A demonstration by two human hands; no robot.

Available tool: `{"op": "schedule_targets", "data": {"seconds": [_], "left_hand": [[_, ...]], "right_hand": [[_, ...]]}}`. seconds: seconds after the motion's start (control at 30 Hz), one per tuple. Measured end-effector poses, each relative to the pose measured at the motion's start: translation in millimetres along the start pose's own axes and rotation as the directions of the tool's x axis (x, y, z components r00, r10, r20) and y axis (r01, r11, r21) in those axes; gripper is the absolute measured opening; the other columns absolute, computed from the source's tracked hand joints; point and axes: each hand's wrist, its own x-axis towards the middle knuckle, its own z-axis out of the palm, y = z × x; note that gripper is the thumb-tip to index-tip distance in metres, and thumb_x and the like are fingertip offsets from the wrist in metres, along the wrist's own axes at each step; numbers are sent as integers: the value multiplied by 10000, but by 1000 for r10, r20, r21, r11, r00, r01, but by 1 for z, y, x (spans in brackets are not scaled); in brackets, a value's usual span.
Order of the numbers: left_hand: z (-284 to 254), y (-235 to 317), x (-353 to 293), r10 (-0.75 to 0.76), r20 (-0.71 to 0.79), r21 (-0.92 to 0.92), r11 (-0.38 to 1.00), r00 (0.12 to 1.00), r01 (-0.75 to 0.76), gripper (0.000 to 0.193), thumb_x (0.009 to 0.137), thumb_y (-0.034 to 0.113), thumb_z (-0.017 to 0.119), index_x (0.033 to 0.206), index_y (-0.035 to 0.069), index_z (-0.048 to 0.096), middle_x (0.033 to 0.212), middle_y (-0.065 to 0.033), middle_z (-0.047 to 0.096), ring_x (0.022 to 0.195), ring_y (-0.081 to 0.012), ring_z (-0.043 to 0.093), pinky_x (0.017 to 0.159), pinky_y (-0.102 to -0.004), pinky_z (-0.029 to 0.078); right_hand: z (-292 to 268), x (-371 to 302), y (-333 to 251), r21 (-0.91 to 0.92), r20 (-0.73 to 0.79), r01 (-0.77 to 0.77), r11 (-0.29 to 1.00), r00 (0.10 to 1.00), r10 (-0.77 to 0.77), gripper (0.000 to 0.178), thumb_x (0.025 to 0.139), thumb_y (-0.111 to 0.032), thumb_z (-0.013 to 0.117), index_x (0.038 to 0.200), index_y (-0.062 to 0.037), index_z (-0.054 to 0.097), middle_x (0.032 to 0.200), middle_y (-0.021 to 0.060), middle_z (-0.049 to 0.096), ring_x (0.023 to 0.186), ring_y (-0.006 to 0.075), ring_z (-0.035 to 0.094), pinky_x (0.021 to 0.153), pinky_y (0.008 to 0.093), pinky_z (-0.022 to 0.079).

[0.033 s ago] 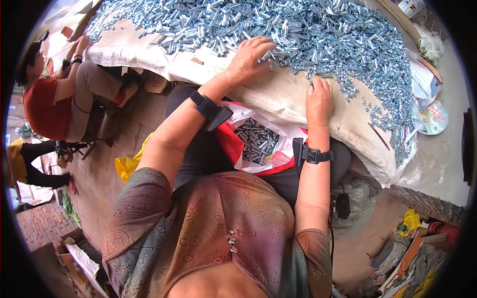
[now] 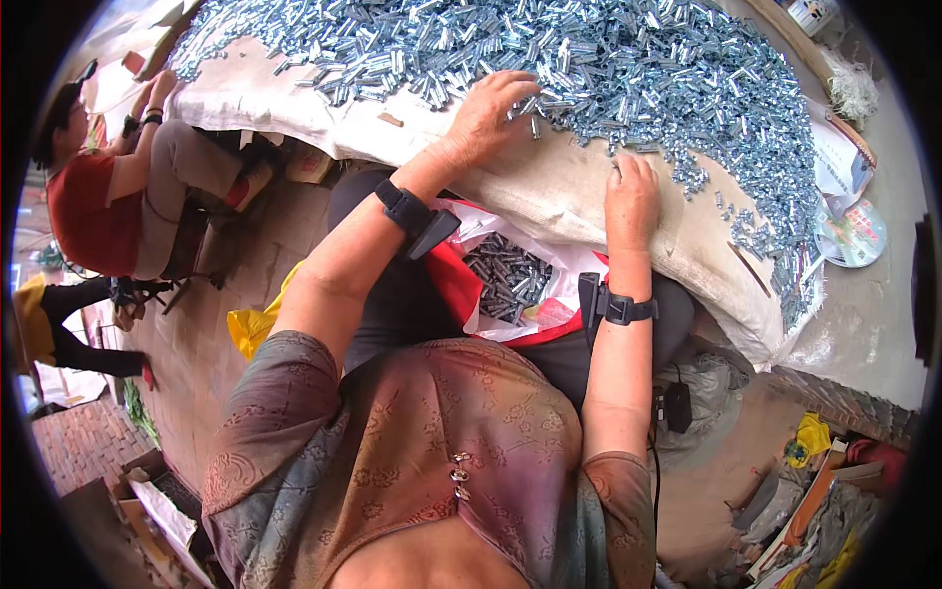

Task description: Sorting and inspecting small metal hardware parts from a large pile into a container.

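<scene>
A broad heap of small shiny metal sleeves (image 2: 628, 79) is spread over the pale cloth (image 2: 392, 133) in front of me. My left hand (image 2: 488, 116) reaches to the heap's near edge, its fingers loosely bent and apart from the thumb. Just below its fingertips is a single metal sleeve (image 2: 535, 128); I cannot tell whether it touches the hand. To the right, my right hand (image 2: 632, 201) rests at the edge of the cloth, fingers curled in. A small dark spot shows at its fingertips, too small to name. Darker metal sleeves (image 2: 505, 280) fill a red-and-white bag (image 2: 461, 290) on my lap.
A person in a red shirt (image 2: 93, 216) sits at the far left of the heap. Behind them stands another person in dark trousers (image 2: 83, 363). A round printed fan (image 2: 852, 234) lies at the right. Plastic bags and boards (image 2: 810, 501) are piled at lower right.
My left hand has shifted very slightly to the left. My right hand stays in place, its fingers barely moved. The standing person's leg at the left has moved a little.
</scene>
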Motion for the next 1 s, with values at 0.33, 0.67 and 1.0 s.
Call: {"op": "schedule_targets", "data": {"seconds": [0.33, 0.67, 1.0], "left_hand": [[5, 17, 4, 67, 266, 169, 979, 962, -114, 163, 747, 78, 565, 899, 72, 622, 923, -67, 571, 875, -261, 556, 740, -344, 480], [3, 28, -16, 41, 200, 75, 996, 979, -57, 84, 746, 98, 575, 817, 59, 601, 891, -66, 561, 861, -259, 542, 737, -348, 462], [-9, 47, -32, -146, 259, -351, 907, 955, 234, 163, 773, 78, 623, 934, 53, 605, 859, -93, 610, 806, -238, 593, 709, -321, 467]], "right_hand": [[-5, -3, -2, -11, -3, -6, 1000, 1000, 6, 122, 738, -95, 586, 856, -113, 613, 822, 61, 584, 814, 263, 562, 692, 377, 471], [-3, -12, -22, 789, 315, -429, 440, 897, 309, 232, 749, 15, 618, 975, -37, 606, 819, 34, 646, 695, 78, 601, 629, 206, 459], [-8, -12, -43, 878, 456, -476, 42, 861, 224, 275, 758, 24, 653, 1022, 21, 575, 884, 34, 630, 776, 64, 579, 699, 192, 458]]}}
